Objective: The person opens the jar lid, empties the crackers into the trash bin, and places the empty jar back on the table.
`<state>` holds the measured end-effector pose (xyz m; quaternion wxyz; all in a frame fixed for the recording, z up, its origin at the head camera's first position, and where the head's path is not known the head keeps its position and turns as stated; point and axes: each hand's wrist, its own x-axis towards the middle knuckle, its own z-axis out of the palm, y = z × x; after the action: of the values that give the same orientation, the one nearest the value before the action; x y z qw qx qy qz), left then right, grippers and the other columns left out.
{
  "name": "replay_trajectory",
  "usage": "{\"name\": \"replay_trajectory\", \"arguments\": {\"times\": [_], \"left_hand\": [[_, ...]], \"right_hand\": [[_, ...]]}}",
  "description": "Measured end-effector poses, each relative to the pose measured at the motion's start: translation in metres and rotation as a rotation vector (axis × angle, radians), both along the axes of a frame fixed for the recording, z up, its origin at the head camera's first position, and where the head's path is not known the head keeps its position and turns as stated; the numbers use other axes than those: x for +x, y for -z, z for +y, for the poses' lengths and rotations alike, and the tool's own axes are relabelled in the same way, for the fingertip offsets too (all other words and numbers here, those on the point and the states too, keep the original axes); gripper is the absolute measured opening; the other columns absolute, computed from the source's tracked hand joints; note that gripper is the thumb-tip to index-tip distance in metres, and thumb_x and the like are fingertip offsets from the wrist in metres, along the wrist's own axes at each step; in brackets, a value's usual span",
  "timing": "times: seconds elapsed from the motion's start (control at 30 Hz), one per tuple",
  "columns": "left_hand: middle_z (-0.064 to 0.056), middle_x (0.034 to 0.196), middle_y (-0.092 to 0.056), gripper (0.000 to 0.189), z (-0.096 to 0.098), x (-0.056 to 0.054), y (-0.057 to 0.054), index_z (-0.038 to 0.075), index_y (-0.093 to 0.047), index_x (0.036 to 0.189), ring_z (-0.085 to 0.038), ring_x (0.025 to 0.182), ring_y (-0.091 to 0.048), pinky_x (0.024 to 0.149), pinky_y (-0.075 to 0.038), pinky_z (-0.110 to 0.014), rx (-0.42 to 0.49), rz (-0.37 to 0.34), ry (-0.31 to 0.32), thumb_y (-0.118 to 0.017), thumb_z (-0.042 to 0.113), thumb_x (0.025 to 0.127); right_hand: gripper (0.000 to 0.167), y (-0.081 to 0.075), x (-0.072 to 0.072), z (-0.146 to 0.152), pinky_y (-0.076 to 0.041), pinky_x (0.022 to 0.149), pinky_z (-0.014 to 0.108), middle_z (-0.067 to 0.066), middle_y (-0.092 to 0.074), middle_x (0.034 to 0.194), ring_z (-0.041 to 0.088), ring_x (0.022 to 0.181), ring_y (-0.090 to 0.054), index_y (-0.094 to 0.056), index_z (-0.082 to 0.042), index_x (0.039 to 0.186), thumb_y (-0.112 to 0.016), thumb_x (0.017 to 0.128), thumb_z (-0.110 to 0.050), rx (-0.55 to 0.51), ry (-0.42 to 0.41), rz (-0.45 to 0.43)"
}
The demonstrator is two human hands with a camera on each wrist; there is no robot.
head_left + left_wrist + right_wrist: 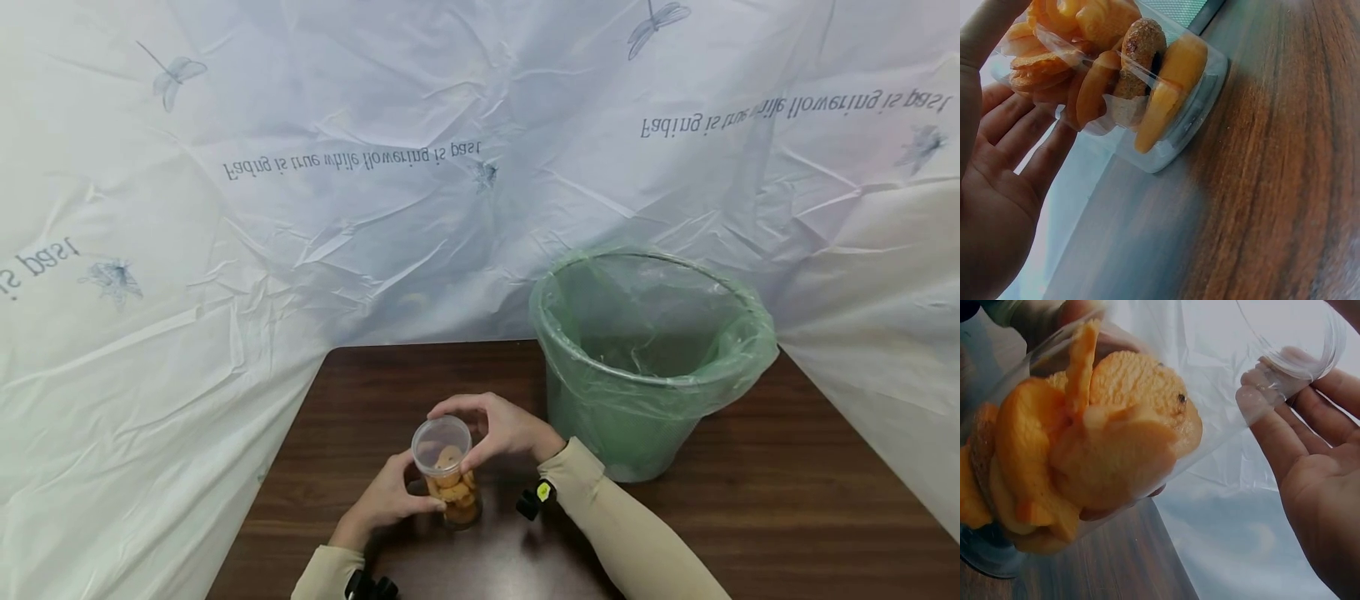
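A clear plastic jar (442, 443) stands at the front middle of the table, partly filled with orange-brown cookies (456, 498). My left hand (386, 496) holds the jar from the left, thumb in front and fingers round behind its side. From the right, my right hand (506, 429) grips the jar's top rim between thumb and fingers. In the left wrist view the jar's base (1200, 119) is right at the tabletop, with a darker, grainy cookie (1141, 53) among the others. The right wrist view shows fingertips (1254, 403) against the clear top end.
A green bucket (615, 433) lined with a thin green plastic bag (720, 387) stands behind and right of the jar, close to my right forearm. Wrinkled white sheeting (375, 242) with printed words hangs behind the dark wooden table (750, 508) and along both sides.
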<state>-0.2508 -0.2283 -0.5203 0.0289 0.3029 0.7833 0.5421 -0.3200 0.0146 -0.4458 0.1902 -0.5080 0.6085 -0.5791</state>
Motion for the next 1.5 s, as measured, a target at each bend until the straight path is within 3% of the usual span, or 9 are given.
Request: {"name": "replay_trajectory", "arguments": {"times": [0.4,0.77,1.0,1.2,1.5], "left_hand": [[-0.007,0.124,-0.064,0.064,-0.0004,-0.0006,0.0022,0.009,-0.054,0.133,-0.011,0.111,-0.062,0.092,-0.052,-0.03,0.016,0.006,0.027,-0.083,0.011,0.076],[-0.015,0.124,-0.063,0.064,0.0006,0.0017,-0.0013,0.003,-0.053,0.132,-0.01,0.11,-0.061,0.092,-0.051,-0.03,0.035,-0.001,0.033,-0.083,0.006,0.075],[-0.013,0.123,-0.064,0.064,0.0006,0.001,0.0001,0.006,-0.053,0.131,-0.01,0.109,-0.062,0.092,-0.051,-0.029,0.03,-0.005,0.03,-0.083,0.008,0.075],[-0.013,0.123,-0.064,0.064,0.0015,0.0009,-0.0005,0.006,-0.053,0.132,-0.01,0.109,-0.062,0.092,-0.051,-0.029,0.04,-0.005,0.034,-0.083,0.007,0.075],[-0.013,0.123,-0.064,0.063,0.0004,0.0005,0.0009,0.006,-0.054,0.131,-0.01,0.108,-0.062,0.092,-0.051,-0.031,0.008,-0.013,0.016,-0.083,0.009,0.075]], "right_hand": [[0.074,0.0042,-0.003,-0.0006,-0.052,0.093,0.044,0.015,-0.054,0.135,0.03,0.116,-0.058,-0.049,-0.003,0.139,-0.083,0.078,-0.028,-0.03,-0.048,0.004],[0.075,0.0051,-0.0016,-0.0002,-0.051,0.095,0.045,0.015,-0.052,0.138,0.029,0.121,-0.056,-0.046,-0.005,0.142,-0.081,0.08,-0.029,-0.031,-0.049,0.03],[0.076,0.0033,0.0008,0.0003,-0.051,0.095,0.044,0.014,-0.051,0.139,0.028,0.122,-0.055,-0.045,-0.005,0.143,-0.079,0.081,-0.032,-0.024,-0.04,0.049],[0.082,0.0037,0.0025,0.0001,-0.052,0.094,0.045,0.016,-0.05,0.139,0.029,0.122,-0.054,-0.044,-0.005,0.144,-0.078,0.08,-0.042,-0.042,-0.041,0.038],[0.084,0.0057,0.0015,-0.0003,-0.052,0.094,0.046,0.023,-0.048,0.139,0.032,0.122,-0.053,-0.041,0.001,0.144,-0.076,0.081,-0.044,-0.063,-0.056,0.031]]}}
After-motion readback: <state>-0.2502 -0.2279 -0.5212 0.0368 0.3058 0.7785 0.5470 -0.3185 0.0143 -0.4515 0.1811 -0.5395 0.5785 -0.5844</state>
